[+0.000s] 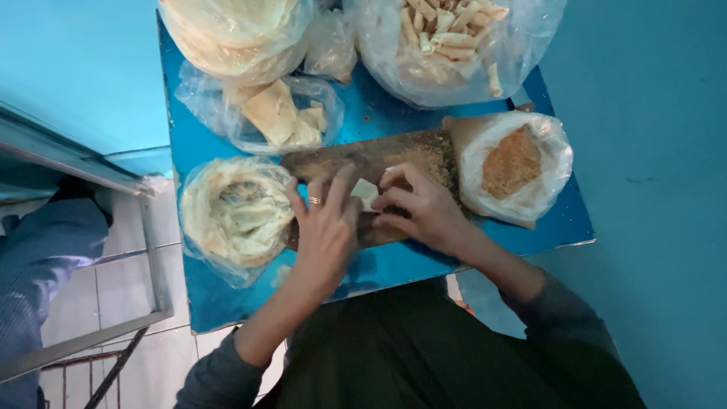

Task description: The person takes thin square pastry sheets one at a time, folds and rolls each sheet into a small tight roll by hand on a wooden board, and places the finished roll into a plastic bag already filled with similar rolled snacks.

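A small pale piece of pastry wrapper (365, 192) lies on a brown wooden board (379, 155) at the middle of a blue table (394, 261). My left hand (326, 227), with a ring on one finger, and my right hand (420, 208) both pinch this wrapper from either side, fingers curled over it. A plastic bag of stacked thin wrappers (235, 212) sits just left of my left hand. Right of my right hand stands an open bag of brown crumbly filling (513, 160).
At the table's far edge are a bag of finished rolled pastries (447, 38), a bag of large folded sheets (235, 30) and a bag of cut wrapper pieces (276, 113). Turquoise walls close in on both sides. A metal frame (151, 250) and a person's blue sleeve (45, 250) are at left.
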A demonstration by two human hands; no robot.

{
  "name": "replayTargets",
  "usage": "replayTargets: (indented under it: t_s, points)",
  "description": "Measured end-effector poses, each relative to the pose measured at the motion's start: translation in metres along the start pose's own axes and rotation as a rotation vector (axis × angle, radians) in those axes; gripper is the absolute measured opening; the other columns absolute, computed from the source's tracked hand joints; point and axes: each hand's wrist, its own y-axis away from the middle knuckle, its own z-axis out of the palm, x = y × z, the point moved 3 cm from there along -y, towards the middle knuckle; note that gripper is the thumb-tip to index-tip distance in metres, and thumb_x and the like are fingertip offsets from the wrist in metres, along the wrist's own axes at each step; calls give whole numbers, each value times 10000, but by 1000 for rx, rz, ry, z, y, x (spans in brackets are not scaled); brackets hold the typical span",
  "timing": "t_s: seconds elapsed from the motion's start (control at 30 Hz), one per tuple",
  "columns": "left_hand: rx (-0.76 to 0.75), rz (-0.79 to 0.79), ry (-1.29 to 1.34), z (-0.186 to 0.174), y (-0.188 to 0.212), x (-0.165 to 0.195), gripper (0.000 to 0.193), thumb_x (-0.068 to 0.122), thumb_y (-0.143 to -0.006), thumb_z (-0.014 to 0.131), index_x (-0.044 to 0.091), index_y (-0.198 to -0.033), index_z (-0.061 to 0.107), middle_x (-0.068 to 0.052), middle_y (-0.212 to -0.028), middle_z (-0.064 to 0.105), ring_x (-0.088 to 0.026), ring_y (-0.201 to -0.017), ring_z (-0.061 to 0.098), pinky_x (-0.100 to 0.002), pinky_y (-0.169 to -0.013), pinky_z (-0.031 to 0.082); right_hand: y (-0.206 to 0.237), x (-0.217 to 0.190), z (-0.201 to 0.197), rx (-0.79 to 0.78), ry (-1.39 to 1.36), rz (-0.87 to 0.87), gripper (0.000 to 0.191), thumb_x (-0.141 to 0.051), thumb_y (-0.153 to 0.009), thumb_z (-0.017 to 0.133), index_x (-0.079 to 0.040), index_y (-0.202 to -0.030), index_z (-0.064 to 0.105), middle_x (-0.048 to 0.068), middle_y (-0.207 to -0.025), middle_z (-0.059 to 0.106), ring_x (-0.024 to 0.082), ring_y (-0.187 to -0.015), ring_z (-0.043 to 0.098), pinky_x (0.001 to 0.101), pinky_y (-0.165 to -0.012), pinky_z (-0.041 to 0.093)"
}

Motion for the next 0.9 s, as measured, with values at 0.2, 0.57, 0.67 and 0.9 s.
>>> replayTargets:
  t_s: [0.2, 0.57, 0.67, 0.9]
  points:
    - [45, 123, -163, -2, 11, 10, 291, 103, -837, 657, -64, -1070, 708, -153, -1545, 458, -346, -1293, 476, -722, -1136, 207, 6, -3, 7, 138, 149, -127, 202, -130, -806, 833, -53, -939, 702, 88, -1058, 628, 272, -972, 649, 395, -815, 532]
    - [116, 186, -230, 5, 17, 10, 325, 95, -867, 684, -86, -1136, 713, -146, -1534, 485, -303, -1272, 507, -701, -1167, 196, 16, 5, 11, 128, 212, -146, 262, -176, -843, 807, -65, -1059, 708, 105, -1144, 697, 290, -1056, 672, 427, -862, 506]
    - [110, 181, -235, 6, 18, 10, 299, 91, -869, 685, -76, -1115, 715, -144, -1535, 488, -298, -1275, 509, -704, -1164, 190, 18, 7, 11, 102, 218, -139, 280, -172, -849, 809, -68, -1089, 708, 92, -1117, 712, 281, -1045, 684, 420, -855, 503]
    - [102, 170, -219, 4, 17, 8, 252, 83, -874, 682, -57, -1081, 717, -138, -1536, 484, -303, -1276, 499, -703, -1160, 199, 20, 5, 12, 102, 259, -207, 284, -166, -888, 789, -57, -1135, 700, 91, -1153, 720, 256, -1080, 689, 420, -910, 512]
